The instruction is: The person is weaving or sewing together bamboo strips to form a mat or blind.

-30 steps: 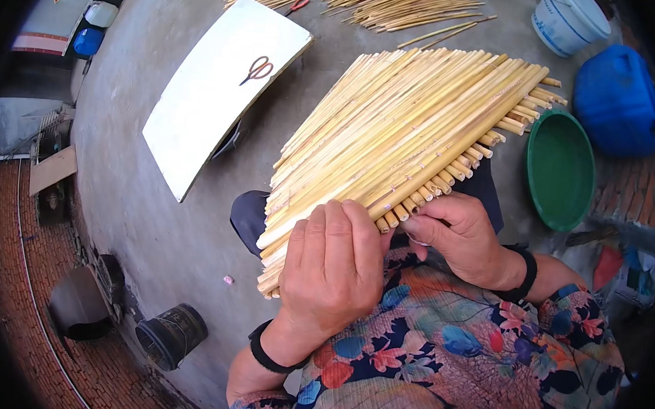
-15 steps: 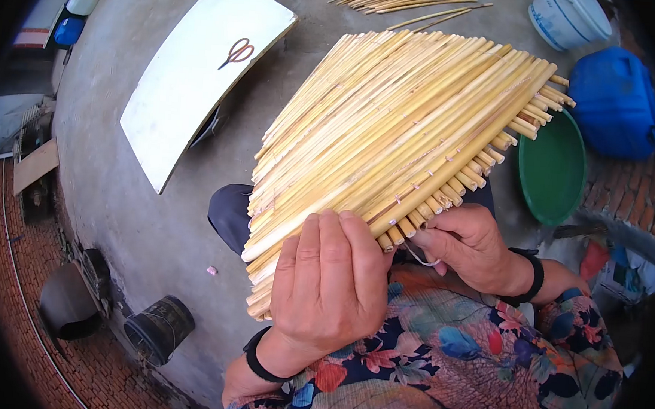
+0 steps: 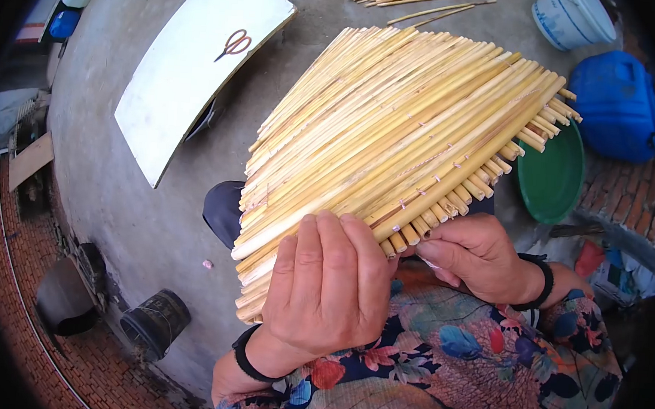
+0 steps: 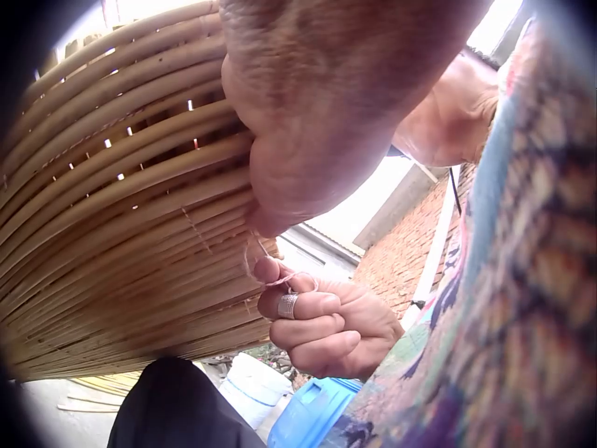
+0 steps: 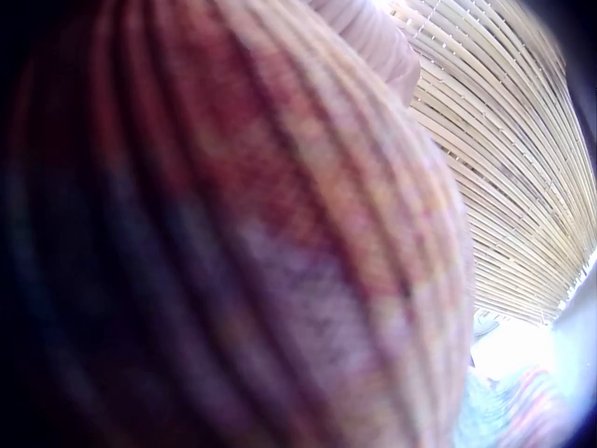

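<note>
Head view: a mat (image 3: 376, 140) of pale stalks slants over the lap, its stalks running from near left to far right. The left hand (image 3: 330, 287) grips its near edge, four fingers pressed together on top; its thumb is mostly hidden. Right of it, the right hand (image 3: 470, 257) is at the near end of the right edge, where a row of short stalk ends (image 3: 463, 194) juts out crosswise to the long top stalks. Its thumb and forefinger meet just beside the nearest ends, so this hand is the closer to them. A dark knee (image 3: 222, 209) shows at the mat's left side. Farther left, scissors (image 3: 234, 44) lie on a white board (image 3: 177, 83), well apart from both hands.

Left wrist view: the mat's underside fills the left. The left hand looms close at the top, while the right hand, ringed, pinches a thin thread (image 4: 290, 277) near the mat, its other fingers curled. The thread loops between that pinch and the left hand.

Right wrist view: blurred patterned cloth (image 5: 280, 233) covers most, with the mat beyond at right; finger state cannot be told here.
</note>
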The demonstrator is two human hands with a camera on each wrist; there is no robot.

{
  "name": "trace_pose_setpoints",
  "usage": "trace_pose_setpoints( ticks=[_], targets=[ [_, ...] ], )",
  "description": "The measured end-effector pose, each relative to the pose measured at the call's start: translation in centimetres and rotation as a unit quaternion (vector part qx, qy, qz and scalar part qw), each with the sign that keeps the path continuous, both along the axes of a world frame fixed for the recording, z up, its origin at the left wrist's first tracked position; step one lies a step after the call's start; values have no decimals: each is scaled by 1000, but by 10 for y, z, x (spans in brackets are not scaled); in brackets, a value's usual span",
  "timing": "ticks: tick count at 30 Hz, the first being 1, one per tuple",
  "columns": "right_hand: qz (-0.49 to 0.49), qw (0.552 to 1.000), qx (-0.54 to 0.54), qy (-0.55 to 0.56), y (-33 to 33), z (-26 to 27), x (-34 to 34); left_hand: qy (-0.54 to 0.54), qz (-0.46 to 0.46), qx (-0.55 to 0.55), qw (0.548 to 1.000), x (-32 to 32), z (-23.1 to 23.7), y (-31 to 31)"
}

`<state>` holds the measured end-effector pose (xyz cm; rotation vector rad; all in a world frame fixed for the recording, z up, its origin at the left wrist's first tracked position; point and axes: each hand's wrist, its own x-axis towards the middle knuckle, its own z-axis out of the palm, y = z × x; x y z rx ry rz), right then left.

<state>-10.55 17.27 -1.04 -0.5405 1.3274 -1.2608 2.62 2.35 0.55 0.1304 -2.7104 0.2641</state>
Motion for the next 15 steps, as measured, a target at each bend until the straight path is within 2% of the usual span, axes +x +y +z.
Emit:
trace_pose_setpoints(
  ticks=[2, 4, 7, 11, 13, 15],
  targets=[
    [-5, 1000, 20, -22, -1, 2, 1, -1, -11, -8, 1000, 0, 1, -1],
    [-39, 993, 24, -111, -5, 5, 2, 2, -10, -7, 1000, 1, 0, 0],
    [-20, 985, 76, -156, -14, 11, -4, 3, -17, -13, 1000, -1, -4, -1],
    [-17, 984, 56, -169, -19, 5, -6, 10, -20, -28, 999, -4, -8, -2],
    [-75, 956, 60, -276, -21, 13, -2, 14, -18, -28, 999, -2, -6, 0],
    [-85, 950, 47, -295, -22, 11, -4, 18, -12, -32, 999, -4, -7, -2]
  ],
)
